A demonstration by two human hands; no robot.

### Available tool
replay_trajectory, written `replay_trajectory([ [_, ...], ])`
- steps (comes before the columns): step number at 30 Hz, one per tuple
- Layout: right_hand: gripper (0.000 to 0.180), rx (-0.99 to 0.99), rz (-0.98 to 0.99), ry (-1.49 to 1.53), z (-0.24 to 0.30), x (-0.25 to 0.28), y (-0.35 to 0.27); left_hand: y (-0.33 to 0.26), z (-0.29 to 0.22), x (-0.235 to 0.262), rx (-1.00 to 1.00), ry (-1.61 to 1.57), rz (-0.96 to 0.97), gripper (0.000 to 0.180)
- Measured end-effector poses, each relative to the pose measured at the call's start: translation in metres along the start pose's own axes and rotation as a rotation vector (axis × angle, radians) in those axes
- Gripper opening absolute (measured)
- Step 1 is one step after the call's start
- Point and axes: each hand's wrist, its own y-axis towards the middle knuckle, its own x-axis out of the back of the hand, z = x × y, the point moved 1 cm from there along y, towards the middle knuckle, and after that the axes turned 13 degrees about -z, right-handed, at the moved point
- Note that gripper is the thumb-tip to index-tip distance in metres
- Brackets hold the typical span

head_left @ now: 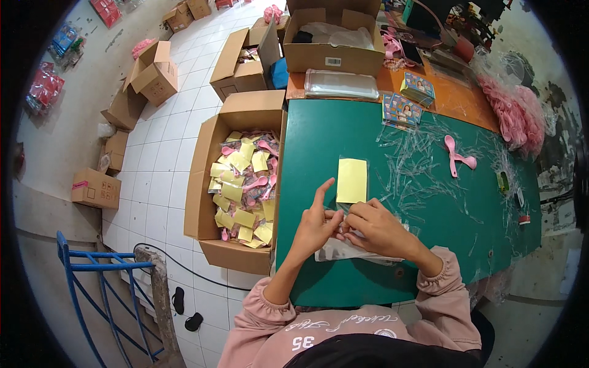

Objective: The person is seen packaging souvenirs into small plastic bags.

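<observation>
My left hand (319,225) and my right hand (375,228) meet over the near part of the green table. The left index finger points away, while its thumb and other fingers bend in against the right hand's fingertips. The right fingers are curled in a pinch. Whatever lies between the fingertips is hidden or too small to name. Just beyond the hands is a yellow card (352,180), its near edge close to the right knuckles. Clear plastic bags (335,250) lie flat on the table beneath the hands, partly covered by them.
Left of the green table (319,135), an open carton (202,184) holds many bagged pink spoons with yellow cards. Clear plastic strips (408,159) and pink spoons (452,156) lie to the right. Farther back are printed cards (402,111), a clear plastic stack (341,84) and another carton (331,59).
</observation>
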Motion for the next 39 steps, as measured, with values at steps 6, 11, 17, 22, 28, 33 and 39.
replay_trajectory([
  [6,0.013,-0.077,0.094,0.317,-0.014,0.025,0.000,0.001,0.001,-0.007,-0.084,0.091,-0.055,0.051],
  [11,0.015,-0.330,0.086,0.867,-0.082,0.089,-0.008,-0.003,0.011,0.000,0.032,-0.095,-0.013,0.039],
  [17,0.044,-0.404,-0.233,-0.477,-0.147,0.125,-0.048,-0.006,0.006,0.000,0.086,-0.050,0.075,0.035],
  [22,0.057,-0.341,-0.124,-0.119,-0.026,0.056,-0.045,-0.022,-0.001,-0.004,0.275,-0.384,0.107,0.030],
  [28,0.033,-0.178,-0.155,-0.009,-0.006,0.016,-0.047,-0.044,0.000,0.006,0.303,-0.364,0.247,0.027],
  [33,0.022,-0.209,-0.155,0.067,0.000,0.016,-0.054,-0.055,0.014,0.020,0.249,-0.263,0.191,0.029],
  [39,0.015,-0.431,-0.186,0.264,0.026,0.004,-0.075,-0.064,0.013,0.013,-0.194,0.266,0.167,0.021],
])
